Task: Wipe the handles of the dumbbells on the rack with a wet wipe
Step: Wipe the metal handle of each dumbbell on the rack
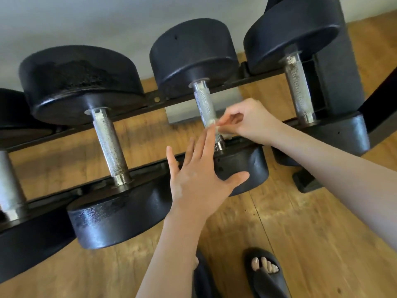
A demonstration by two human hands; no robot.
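White and crumpled, the wet wipe [222, 130] is pinched in the curled fingers of the right hand [250, 121] and held against the lower end of the middle dumbbell's knurled steel handle [207, 110], close to its near black head [242, 168]. The left hand [199, 173] is held flat with the fingers straight and spread, nothing being grasped; its fingertips reach up to the wipe and the handle, and its palm is seen over the near head. This dumbbell is carried on the black rails of the rack [133, 110]. A larger dumbbell [109, 145] is seen to its left and another [299, 87] to its right, each with a bare steel handle. Below the rack a wooden floor [300, 222] is seen, with a foot in a black sandal [265, 269] at the bottom edge.
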